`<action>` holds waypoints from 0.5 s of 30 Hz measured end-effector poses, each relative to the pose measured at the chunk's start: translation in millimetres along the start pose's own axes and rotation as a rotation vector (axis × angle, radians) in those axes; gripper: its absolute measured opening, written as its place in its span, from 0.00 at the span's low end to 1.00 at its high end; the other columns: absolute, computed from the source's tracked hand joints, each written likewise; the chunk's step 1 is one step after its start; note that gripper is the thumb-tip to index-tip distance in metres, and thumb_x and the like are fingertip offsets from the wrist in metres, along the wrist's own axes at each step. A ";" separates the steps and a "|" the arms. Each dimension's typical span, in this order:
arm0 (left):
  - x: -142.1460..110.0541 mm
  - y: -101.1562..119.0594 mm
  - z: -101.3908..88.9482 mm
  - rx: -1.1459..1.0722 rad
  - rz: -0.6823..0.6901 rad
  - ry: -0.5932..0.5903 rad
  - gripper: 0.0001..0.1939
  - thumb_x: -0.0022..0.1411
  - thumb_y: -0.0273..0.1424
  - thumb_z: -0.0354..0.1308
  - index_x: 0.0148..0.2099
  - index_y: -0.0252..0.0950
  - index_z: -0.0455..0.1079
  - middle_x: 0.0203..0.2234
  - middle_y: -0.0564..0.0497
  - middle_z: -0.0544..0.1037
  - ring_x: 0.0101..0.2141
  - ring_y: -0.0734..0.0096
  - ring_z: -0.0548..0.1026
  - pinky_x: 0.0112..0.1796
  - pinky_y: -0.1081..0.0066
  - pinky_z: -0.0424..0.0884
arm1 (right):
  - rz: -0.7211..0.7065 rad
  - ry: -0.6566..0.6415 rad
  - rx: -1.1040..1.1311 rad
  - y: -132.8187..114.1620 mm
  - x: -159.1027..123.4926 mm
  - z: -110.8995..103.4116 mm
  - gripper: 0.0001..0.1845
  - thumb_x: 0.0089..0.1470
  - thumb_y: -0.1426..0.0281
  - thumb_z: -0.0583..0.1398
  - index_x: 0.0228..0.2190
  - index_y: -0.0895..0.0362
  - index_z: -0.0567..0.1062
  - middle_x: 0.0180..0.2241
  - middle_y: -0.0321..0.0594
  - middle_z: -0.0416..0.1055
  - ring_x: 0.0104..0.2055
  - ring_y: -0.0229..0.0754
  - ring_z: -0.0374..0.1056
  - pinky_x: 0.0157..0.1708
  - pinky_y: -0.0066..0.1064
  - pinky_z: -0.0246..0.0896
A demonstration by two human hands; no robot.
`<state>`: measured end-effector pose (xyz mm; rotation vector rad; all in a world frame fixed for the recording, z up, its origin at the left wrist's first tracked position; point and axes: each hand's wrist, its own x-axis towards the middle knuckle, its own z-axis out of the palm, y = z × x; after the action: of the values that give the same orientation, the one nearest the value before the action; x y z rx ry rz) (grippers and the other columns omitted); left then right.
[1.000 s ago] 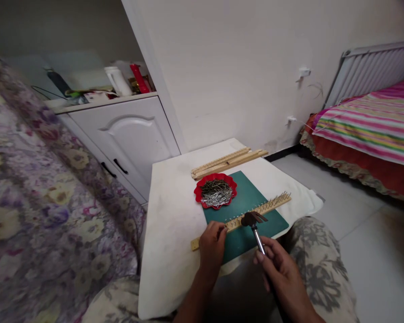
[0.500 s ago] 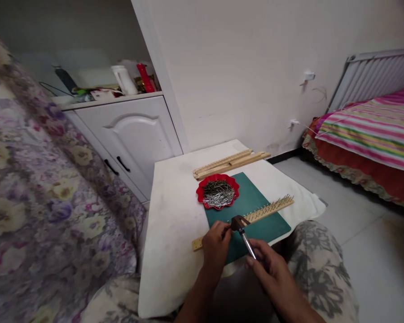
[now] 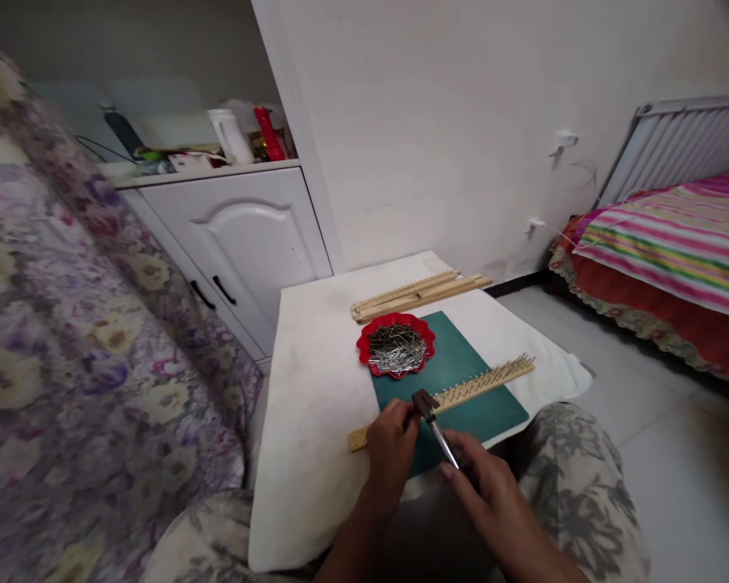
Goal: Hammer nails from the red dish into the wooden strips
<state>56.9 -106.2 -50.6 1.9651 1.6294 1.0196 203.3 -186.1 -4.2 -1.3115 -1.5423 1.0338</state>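
My right hand [image 3: 483, 482] is closed round the handle of a hammer [image 3: 442, 441], which has a dark head and a shiny metal shaft. The hammer's head is at the fingertips of my left hand [image 3: 393, 437], over a narrow wooden strip [image 3: 358, 440]. My left fingers are pinched together on the strip; whatever is between them is too small to make out. Rows of nails [image 3: 486, 379] stick up, slanted, from the strip's right part, while small holes mark its left end. Beneath the strip lies a green board [image 3: 443, 364]. A red scalloped bowl [image 3: 426, 334] full of loose nails [image 3: 398, 348] stands on its far-left corner.
More wooden strips [image 3: 422, 295] lie at the back of the white-covered table [image 3: 316, 364]. A floral curtain [image 3: 176, 364] hangs at the left, before a white cabinet [image 3: 255, 243]. To the right is a bed with a striped cover [image 3: 674, 235]. My knees flank the table's near edge.
The hammer's head has shifted a little left, closer to my left fingertips, and its tilt has changed. My left hand keeps its place on the strip. The whole view has moved slightly.
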 end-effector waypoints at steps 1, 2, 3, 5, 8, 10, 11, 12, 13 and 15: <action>0.1 0.0 0.1 0.003 0.000 0.002 0.07 0.58 0.27 0.51 0.29 0.37 0.69 0.26 0.55 0.71 0.27 0.74 0.68 0.27 0.75 0.57 | 0.004 -0.002 0.007 0.6 -0.3 0.5 0.13 0.56 0.69 0.55 0.45 0.53 0.69 0.38 0.43 0.77 0.40 0.50 0.72 0.40 0.35 0.64; 0.2 0.0 0.1 0.004 -0.002 0.005 0.07 0.58 0.28 0.51 0.29 0.37 0.68 0.26 0.55 0.71 0.27 0.74 0.69 0.27 0.75 0.57 | 0.008 -0.005 0.019 1.1 -0.9 1.1 0.13 0.56 0.69 0.55 0.45 0.53 0.69 0.37 0.43 0.77 0.39 0.50 0.72 0.40 0.35 0.64; 0.2 0.1 0.1 0.002 -0.003 0.006 0.07 0.58 0.28 0.51 0.29 0.37 0.68 0.26 0.55 0.71 0.27 0.74 0.69 0.27 0.75 0.57 | 0.011 -0.005 0.034 1.5 -1.6 1.7 0.13 0.56 0.69 0.55 0.45 0.52 0.69 0.36 0.42 0.77 0.38 0.50 0.72 0.39 0.35 0.64; 0.0 0.4 -0.6 -0.013 0.002 0.001 0.07 0.58 0.28 0.50 0.30 0.37 0.69 0.27 0.54 0.72 0.29 0.73 0.70 0.29 0.75 0.59 | 0.009 -0.003 0.072 2.3 -3.4 2.6 0.13 0.56 0.68 0.55 0.45 0.52 0.69 0.33 0.40 0.76 0.35 0.48 0.72 0.38 0.34 0.64; -1.4 -0.2 -3.9 -0.082 0.038 -0.021 0.08 0.58 0.27 0.50 0.32 0.38 0.70 0.29 0.53 0.73 0.32 0.72 0.71 0.33 0.73 0.63 | 0.012 0.024 0.128 6.5 -6.2 3.7 0.13 0.56 0.67 0.56 0.44 0.52 0.69 0.32 0.39 0.76 0.32 0.46 0.71 0.37 0.33 0.64; -2.7 -2.7 -8.4 -0.134 0.063 -0.020 0.08 0.59 0.27 0.50 0.33 0.38 0.70 0.29 0.52 0.73 0.32 0.71 0.71 0.34 0.73 0.64 | 0.032 0.038 0.170 11.9 -7.7 4.1 0.14 0.55 0.66 0.57 0.45 0.53 0.70 0.32 0.39 0.76 0.33 0.46 0.70 0.36 0.32 0.64; -2.9 -4.7 -11.4 -0.149 0.067 -0.010 0.08 0.59 0.28 0.50 0.33 0.37 0.70 0.29 0.52 0.72 0.31 0.71 0.71 0.33 0.73 0.65 | 0.046 0.039 0.194 14.9 -8.4 4.2 0.14 0.55 0.66 0.58 0.44 0.53 0.70 0.31 0.39 0.76 0.33 0.46 0.70 0.35 0.32 0.63; -2.5 -7.0 -14.9 -0.154 0.067 0.007 0.08 0.59 0.29 0.50 0.33 0.37 0.70 0.28 0.52 0.72 0.31 0.71 0.71 0.32 0.73 0.65 | 0.061 0.037 0.223 17.9 -9.1 4.1 0.14 0.54 0.65 0.58 0.44 0.53 0.71 0.30 0.38 0.75 0.32 0.46 0.70 0.34 0.31 0.63; -1.2 -9.5 -18.9 -0.147 0.063 0.029 0.08 0.60 0.30 0.50 0.33 0.37 0.70 0.27 0.52 0.72 0.30 0.72 0.70 0.31 0.74 0.65 | 0.074 0.031 0.254 20.8 -10.0 3.8 0.14 0.54 0.65 0.59 0.44 0.53 0.71 0.28 0.37 0.75 0.31 0.45 0.69 0.33 0.31 0.63; 5.3 -14.4 -27.8 -0.104 0.055 0.072 0.08 0.60 0.30 0.49 0.34 0.37 0.70 0.27 0.52 0.72 0.28 0.72 0.70 0.30 0.74 0.65 | 0.096 0.028 0.323 25.7 -12.3 2.8 0.14 0.54 0.63 0.59 0.43 0.53 0.72 0.25 0.35 0.73 0.29 0.44 0.68 0.31 0.30 0.62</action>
<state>27.1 -101.7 -40.8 1.9349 1.5333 1.1846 209.5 -195.6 -30.5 -1.1759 -1.2387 1.2610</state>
